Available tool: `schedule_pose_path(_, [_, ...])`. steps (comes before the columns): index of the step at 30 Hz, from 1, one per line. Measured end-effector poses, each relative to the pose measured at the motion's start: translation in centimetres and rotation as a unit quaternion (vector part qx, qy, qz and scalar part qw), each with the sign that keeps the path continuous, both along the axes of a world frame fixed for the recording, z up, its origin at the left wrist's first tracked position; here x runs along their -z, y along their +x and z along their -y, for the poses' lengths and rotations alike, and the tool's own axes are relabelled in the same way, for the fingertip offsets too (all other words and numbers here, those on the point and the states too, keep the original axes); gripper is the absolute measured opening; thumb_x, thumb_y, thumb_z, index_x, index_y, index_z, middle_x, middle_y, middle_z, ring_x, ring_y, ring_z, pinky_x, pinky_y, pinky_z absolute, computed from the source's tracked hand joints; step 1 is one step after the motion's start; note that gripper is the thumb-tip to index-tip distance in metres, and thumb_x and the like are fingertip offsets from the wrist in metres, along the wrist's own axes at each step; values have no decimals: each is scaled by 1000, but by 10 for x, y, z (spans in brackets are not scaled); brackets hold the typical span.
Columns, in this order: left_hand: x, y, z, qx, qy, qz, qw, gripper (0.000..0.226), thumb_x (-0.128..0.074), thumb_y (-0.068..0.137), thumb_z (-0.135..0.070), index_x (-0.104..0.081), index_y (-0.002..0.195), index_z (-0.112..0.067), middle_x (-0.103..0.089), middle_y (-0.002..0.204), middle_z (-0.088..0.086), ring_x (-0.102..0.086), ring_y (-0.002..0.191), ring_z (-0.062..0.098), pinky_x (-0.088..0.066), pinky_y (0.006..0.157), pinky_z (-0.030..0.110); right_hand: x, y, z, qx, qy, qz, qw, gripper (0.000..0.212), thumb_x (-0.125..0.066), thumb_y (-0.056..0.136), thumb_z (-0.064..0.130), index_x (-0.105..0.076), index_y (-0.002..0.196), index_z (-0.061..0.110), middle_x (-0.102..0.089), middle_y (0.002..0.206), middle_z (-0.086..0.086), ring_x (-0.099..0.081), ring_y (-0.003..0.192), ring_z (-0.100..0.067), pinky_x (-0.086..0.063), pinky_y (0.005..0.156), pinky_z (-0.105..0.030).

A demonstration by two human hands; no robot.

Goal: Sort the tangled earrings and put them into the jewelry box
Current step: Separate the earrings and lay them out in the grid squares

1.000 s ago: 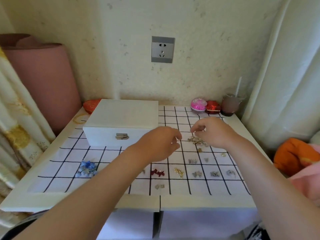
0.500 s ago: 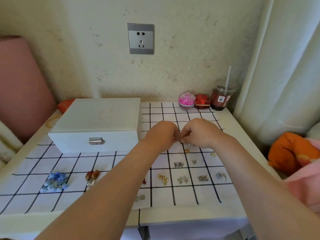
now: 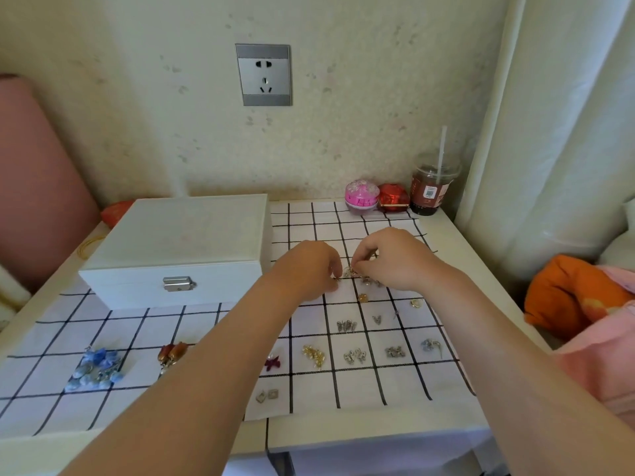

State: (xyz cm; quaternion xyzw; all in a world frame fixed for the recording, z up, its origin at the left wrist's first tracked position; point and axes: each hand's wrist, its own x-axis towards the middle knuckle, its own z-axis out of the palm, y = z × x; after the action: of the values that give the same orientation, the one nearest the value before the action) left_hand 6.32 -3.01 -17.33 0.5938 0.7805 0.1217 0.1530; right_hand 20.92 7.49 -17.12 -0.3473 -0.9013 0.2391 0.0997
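The tangle of earrings sits just past the middle of the table, toward one o'clock, held low over the grid cloth between both hands. The left hand has its fingers curled tight into a pinch on the tangle's nine o'clock end. The right hand pinches the top of it, fingers bent in close, and a few pieces trail down to the cloth beneath. Which hook or charm each pinch has is too small to tell; it looks like a pull-apart in progress. At six o'clock from the tangle lie the sorted ones: a gold piece, a butterfly pair and a row of pairs nearer the person, with a maroon bow right beside the left forearm. Off at eight o'clock are an amber pair and a blue cluster. The box stands at nine o'clock from the tangle, lid down and latch closed, so nothing has gone in yet. The risks I see: a hard tug could bend a hook, or spring a piece loose to skip in among the sorted pairs or off the table's three o'clock edge. The left forearm, low over the cloth, could sweep the bow and its neighbours out of their squares when it draws back.
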Motion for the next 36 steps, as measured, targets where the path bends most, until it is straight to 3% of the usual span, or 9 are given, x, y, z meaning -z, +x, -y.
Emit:
schedule_pose_path(3, [0, 1, 2, -3, 7, 11, 1000, 9, -71, 85, -18, -73, 93, -22, -68, 92, -8, -61, 86, 11, -53, 76, 27, 1, 2, -3, 20, -25, -42, 999, 15, -73, 83, 26, -73, 72, 36, -70, 80, 24, -64, 79, 4, -54, 75, -27])
schedule_pose_path(7, [-3, 0, 7, 2, 5, 17, 1000, 7, -71, 86, -17, -72, 90, -22, -68, 94, -6, -61, 89, 12, -50, 76, 26, 1, 4, -1, 16, -81, -64, 995, 14, -71, 84, 17, -74, 75, 28, -75, 72, 8, -70, 56, -8, -55, 59, -20])
schedule_pose_path(9, [-6, 0, 14, 16, 4, 22, 1000, 7, -71, 86, -18, -68, 89, -24, -67, 94, -8, -61, 89, 11, -51, 77, 27, 0, 3, 1, 9, -95, -64, 993, 14, -72, 82, 15, -74, 76, 26, -75, 70, 2, -69, 53, -12, -57, 58, -22])
schedule_pose_path(13, [-8, 2, 37, 51, -12, 17, 998, 5, -67, 90, -23, -66, 91, -28, -64, 93, -11, -61, 90, 10, -52, 81, 28, -4, 3, 7, -5, -103, -63, 993, 13, -75, 78, 16, -75, 73, 28, -73, 69, 12, -65, 51, -3, -49, 50, -17])
schedule_pose_path(19, [-12, 3, 72, 70, -31, -1, 997, 11, -63, 93, -21, -71, 99, -24, -65, 99, -8, -61, 91, 11, -52, 85, 28, -8, -5, 27, -38, -84, -42, 995, 11, -80, 80, 28, -75, 77, 38, -71, 76, 25, -63, 72, 13, -41, 56, -3])
schedule_pose_path(21, [-13, 4, 80, 69, -39, -26, 996, 12, -62, 93, -22, -70, 101, -24, -60, 103, -6, -60, 94, 12, -51, 87, 28, -8, -10, 39, -74, -88, -26, 993, 13, -79, 82, 29, -75, 75, 40, -70, 79, 30, -63, 74, 13, -42, 58, -4])
schedule_pose_path(26, [-14, 1, 95, 51, -67, -53, 995, 17, -59, 94, -22, -72, 103, -27, -67, 104, -7, -63, 95, 12, -52, 88, 28, -2, -22, 66, -143, -88, 17, 986, 10, -75, 87, 24, -77, 86, 34, -71, 92, 17, -58, 67, 15, -40, 51, -6])
schedule_pose_path(31, [-12, -6, 98, 25, -70, -93, 993, 21, -58, 96, -24, -69, 112, -29, -66, 110, -4, -63, 98, 15, -52, 89, 30, -3, -26, 71, -146, -54, 55, 986, 18, -71, 88, 16, -77, 93, 33, -68, 95, 18, -63, 85, 2, -53, 77, -22])
schedule_pose_path(36, [-5, -13, 100, 10, -63, -97, 993, 21, -59, 95, -27, -63, 115, -28, -62, 109, -4, -61, 97, 17, -51, 83, 29, -7, -21, 64, -115, -10, 82, 990, 23, -65, 91, 18, -74, 96, 39, -68, 95, 17, -64, 88, -4, -57, 75, -27])
